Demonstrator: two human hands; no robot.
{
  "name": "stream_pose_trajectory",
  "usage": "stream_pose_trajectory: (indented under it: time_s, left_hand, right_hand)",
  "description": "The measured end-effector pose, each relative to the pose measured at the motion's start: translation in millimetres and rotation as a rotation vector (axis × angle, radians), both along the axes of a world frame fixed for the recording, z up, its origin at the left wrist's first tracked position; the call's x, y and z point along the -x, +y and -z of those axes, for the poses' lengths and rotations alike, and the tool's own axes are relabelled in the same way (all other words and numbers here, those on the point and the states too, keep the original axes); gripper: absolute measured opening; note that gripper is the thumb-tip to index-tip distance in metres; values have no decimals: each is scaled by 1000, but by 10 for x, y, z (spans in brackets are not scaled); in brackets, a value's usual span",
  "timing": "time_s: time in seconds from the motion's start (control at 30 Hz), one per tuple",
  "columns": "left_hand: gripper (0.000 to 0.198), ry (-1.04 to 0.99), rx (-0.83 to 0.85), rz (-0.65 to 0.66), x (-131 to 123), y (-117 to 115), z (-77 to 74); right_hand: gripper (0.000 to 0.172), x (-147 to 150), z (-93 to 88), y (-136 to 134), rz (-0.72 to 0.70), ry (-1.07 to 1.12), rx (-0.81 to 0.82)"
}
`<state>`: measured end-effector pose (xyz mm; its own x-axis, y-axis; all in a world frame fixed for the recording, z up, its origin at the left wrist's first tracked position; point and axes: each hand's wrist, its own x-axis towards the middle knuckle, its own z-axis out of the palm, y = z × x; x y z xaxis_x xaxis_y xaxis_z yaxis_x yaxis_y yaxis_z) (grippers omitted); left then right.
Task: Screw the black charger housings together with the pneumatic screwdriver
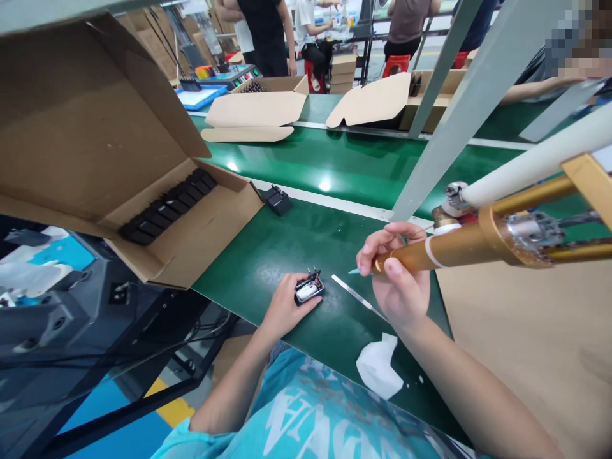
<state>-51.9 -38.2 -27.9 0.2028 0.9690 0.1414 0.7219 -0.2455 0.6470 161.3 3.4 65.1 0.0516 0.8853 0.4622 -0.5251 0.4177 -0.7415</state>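
Observation:
My left hand [289,305] is closed around a small black device housing [308,290], its top open with white filling and thin wires showing. In my right hand [401,277] is a gold glue dispensing gun [449,250], hung from an arm at the right. Its pale blue nozzle tip [354,271] points left, above the green table and apart from the housing. Between the two hands lies a thin metal strip [358,296]. A crumpled white tissue [380,366] rests near my right forearm.
An open cardboard box [210,229] at the left holds a row of black units [167,207]. One black unit [278,199] stands beside it. A slanted metal post [430,121] rises behind the gun. Cardboard [526,331] covers the right side. Several people are across the green conveyor [306,159].

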Motion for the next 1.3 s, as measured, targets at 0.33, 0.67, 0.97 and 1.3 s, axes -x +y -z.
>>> stream_pose_trajectory:
  time_s: [0.33,0.67,0.97,1.3]
  left_hand:
    - [40,-44,6,61,-228,-5,-98]
    - [34,-135,-95,-24,-426,103,-284]
    - [33,-166,-72,-45,-454,84,-355]
    - [34,-193,-22,-50,-461,85,-316]
  right_hand:
    - [30,38,-23,-59,-81,20,-4]
    - [27,54,-24,-71,-129,46,-33]
    - [17,58,-53,-65,-109,42,-60]
    - [26,64,-49,-66,-104,42,-51]
